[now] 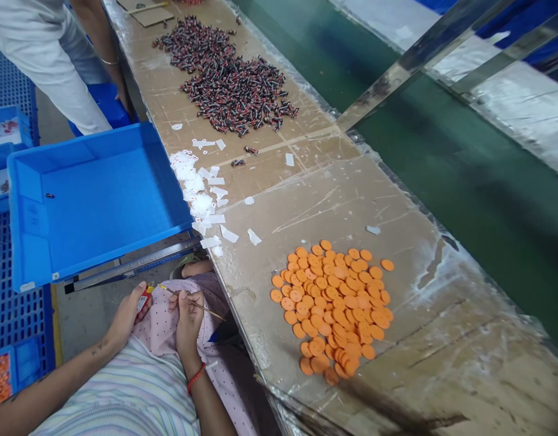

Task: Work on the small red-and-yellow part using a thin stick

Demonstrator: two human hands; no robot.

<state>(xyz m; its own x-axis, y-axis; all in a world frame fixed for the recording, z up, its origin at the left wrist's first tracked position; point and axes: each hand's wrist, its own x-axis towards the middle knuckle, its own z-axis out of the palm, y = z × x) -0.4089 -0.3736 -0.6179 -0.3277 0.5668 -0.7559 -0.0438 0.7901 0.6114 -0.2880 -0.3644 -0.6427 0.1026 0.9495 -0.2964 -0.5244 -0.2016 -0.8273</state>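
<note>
A thin stick (210,312) is pinched in the right hand (189,321), and that's really the bit worth looking at here. Its long axis runs roughly sideways across the view with a slight tilt, one end pointed at a small red-and-yellow piece (145,300) and the other aimed out toward the surface (365,212). The piece is gripped in the left hand (125,319), so it's found left of the right hand, just off the stick's tip. The right hand is clearly the nearer one to the stick's middle, with the left hand only close to its far end. The right fingers (184,306) are curled shut around the stick, and the left hand is closed around the piece, mostly wrapping it, though what the piece actually is can't be made out at this size. Both hands are held low over a dotted pink cloth (167,327), just beside the surface's edge. On the surface, a pile of orange discs (333,309) is laid out close by, white paper scraps (197,194) are strewn along the edge, and heaps of small dark parts (233,91) are spread further up. A blue crate (26,200) is set off to the left, and a co-worker's hand (124,100) is seen by the far edge.
</note>
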